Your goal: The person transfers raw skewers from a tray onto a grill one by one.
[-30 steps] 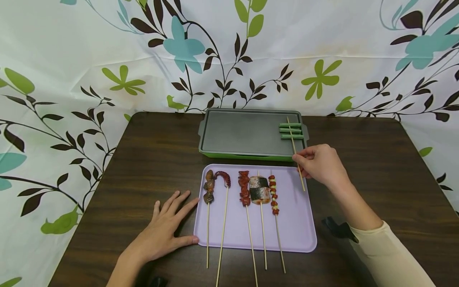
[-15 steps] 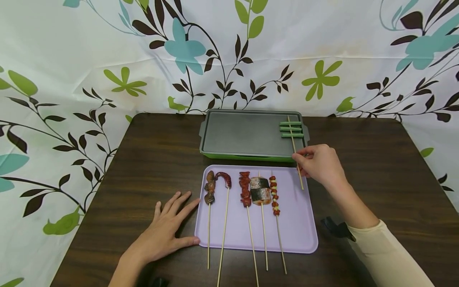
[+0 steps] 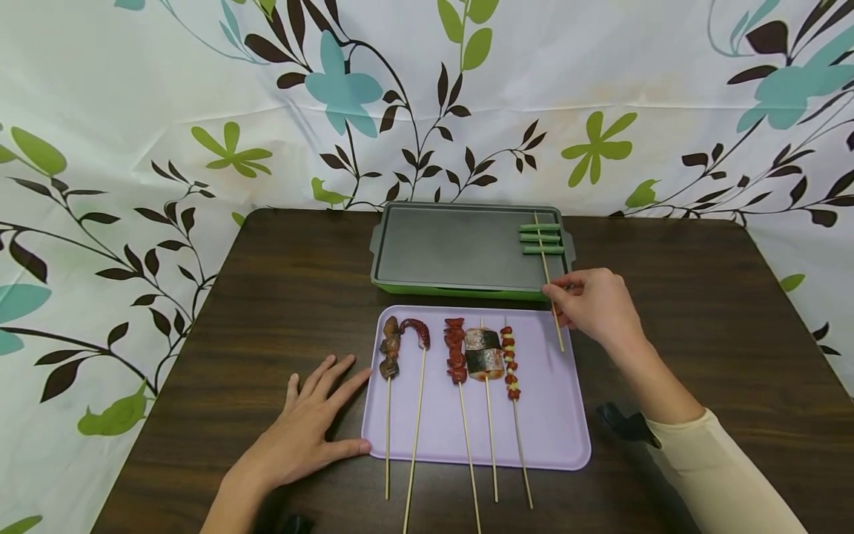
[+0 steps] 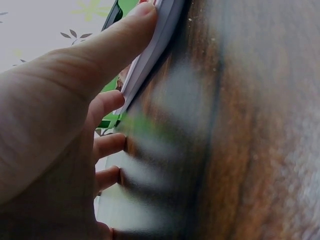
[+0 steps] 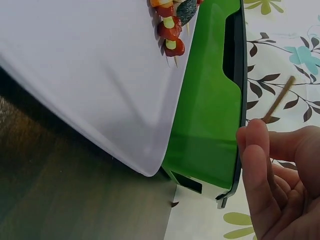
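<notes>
Between thumb and fingers my right hand (image 3: 594, 304) pinches the stick of a skewer with three green vegetable pieces (image 3: 542, 239). Those pieces lie at the right end of the grey griddle plate (image 3: 454, 245); the stick's near end reaches over the lavender tray (image 3: 554, 423). In the right wrist view, the bare stick end (image 5: 280, 99) pokes out from the fingertips. My left hand (image 3: 300, 430) rests on the table with fingers spread, its thumb (image 4: 135, 25) and index fingertip touching the tray's left edge.
On the tray lie skewers of brown chunks (image 3: 389, 348), a curled tentacle (image 3: 416, 332), red meat (image 3: 455, 352), dark-skinned fish (image 3: 484, 354) and red-and-yellow pieces (image 3: 510, 363). Several sticks overhang its front edge. A patterned cloth (image 3: 507, 74) hangs behind the dark wooden table (image 3: 300, 282).
The green vegetable skewer has shifted slightly toward the back of the griddle, still in my right hand's pinch. My left hand keeps its place at the tray.
</notes>
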Demonstrator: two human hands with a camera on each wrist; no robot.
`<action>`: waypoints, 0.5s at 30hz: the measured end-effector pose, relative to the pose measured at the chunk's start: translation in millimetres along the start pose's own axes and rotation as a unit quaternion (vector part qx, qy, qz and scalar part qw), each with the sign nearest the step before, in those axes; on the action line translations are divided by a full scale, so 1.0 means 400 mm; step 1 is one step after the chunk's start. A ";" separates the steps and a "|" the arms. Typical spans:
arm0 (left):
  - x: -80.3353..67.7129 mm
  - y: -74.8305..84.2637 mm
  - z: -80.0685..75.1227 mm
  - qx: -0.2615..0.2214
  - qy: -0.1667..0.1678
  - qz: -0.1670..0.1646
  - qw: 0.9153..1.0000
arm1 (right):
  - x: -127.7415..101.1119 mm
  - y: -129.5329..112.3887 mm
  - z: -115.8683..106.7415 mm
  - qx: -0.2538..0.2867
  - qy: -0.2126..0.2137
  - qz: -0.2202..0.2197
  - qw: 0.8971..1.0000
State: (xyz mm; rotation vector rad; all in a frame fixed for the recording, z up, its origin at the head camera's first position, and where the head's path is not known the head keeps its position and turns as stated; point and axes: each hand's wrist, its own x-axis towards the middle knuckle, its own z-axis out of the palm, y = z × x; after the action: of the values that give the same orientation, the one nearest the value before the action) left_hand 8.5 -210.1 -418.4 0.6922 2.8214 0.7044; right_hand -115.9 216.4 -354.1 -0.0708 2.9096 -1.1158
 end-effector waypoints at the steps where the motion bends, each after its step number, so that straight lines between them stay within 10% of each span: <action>1: 0.000 0.000 0.000 0.000 0.000 0.000 1.000 | -0.001 0.001 0.000 0.004 -0.001 0.002 1.000; 15: 0.002 -0.002 -0.002 -0.001 -0.006 0.003 1.000 | -0.067 -0.007 -0.035 -0.001 0.009 0.021 1.000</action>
State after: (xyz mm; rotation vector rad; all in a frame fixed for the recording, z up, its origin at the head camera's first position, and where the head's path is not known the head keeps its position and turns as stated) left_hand 7.2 -210.7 -418.1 0.7014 2.8095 0.7019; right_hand -89.5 225.1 -341.9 0.0009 2.9139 -1.1123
